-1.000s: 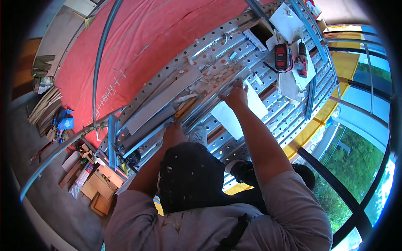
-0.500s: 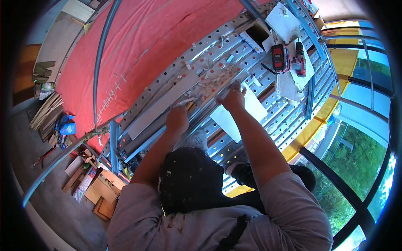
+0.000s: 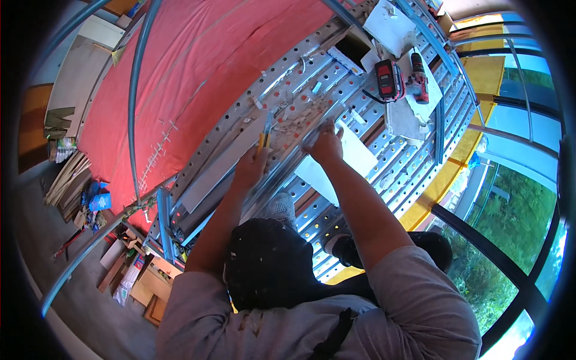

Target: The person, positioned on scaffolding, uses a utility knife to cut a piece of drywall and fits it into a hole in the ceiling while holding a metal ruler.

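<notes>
Two hands work on the perforated metal scaffold deck (image 3: 384,162). Our left hand (image 3: 251,169) is closed around a yellow-handled utility knife (image 3: 264,135), blade pointing away from us. Our right hand (image 3: 327,144) presses flat, fingers spread, on a long metal strip (image 3: 288,162) (it grips nothing). A red cordless drill (image 3: 419,77) lies well apart, beyond the hands.

Red drill (image 3: 418,77), battery (image 3: 390,80) block far planks — bare perforated deck (image 3: 414,150) rightward.
</notes>
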Motion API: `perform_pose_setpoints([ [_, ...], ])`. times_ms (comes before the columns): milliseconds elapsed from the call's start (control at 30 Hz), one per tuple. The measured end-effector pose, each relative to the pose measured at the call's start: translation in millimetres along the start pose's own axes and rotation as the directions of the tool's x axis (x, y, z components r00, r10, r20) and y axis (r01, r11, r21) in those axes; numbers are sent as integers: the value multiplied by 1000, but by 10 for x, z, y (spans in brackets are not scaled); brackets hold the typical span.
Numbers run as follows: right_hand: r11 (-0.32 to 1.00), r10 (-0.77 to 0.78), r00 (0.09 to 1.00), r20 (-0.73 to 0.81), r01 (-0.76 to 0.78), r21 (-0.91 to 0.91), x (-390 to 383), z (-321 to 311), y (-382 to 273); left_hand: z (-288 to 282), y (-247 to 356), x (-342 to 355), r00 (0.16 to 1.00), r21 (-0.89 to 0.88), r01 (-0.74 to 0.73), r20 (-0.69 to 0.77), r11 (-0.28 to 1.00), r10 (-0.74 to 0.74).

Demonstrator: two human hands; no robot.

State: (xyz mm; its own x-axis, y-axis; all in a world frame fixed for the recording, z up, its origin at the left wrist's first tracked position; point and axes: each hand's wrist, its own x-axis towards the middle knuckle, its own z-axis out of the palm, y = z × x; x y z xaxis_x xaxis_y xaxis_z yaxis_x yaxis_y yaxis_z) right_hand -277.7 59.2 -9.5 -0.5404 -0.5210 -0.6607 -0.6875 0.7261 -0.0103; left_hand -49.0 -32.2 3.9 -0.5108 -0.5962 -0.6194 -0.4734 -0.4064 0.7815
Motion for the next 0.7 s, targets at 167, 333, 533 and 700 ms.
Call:
perform_pose_setpoints([
  [167, 994, -103, 989, -106, 106, 25, -40, 1, -76, 5, -149, 110, 1000, 181, 11, -29, 983, -6],
  [333, 995, -90, 991, -103, 93, 27, -58, -41, -50, 113, -177, 153, 996, 259, -53, -51, 964, 68],
  [533, 995, -89, 989, -114, 94, 35, -54, -55, -89, 86, -158, 207, 995, 227, -105, 25, 968, 102],
  [700, 995, -54, 996, -73, 59, 76, -31, -72, -90, 129, 38, 194, 997, 97, -30, 77, 995, 23],
])
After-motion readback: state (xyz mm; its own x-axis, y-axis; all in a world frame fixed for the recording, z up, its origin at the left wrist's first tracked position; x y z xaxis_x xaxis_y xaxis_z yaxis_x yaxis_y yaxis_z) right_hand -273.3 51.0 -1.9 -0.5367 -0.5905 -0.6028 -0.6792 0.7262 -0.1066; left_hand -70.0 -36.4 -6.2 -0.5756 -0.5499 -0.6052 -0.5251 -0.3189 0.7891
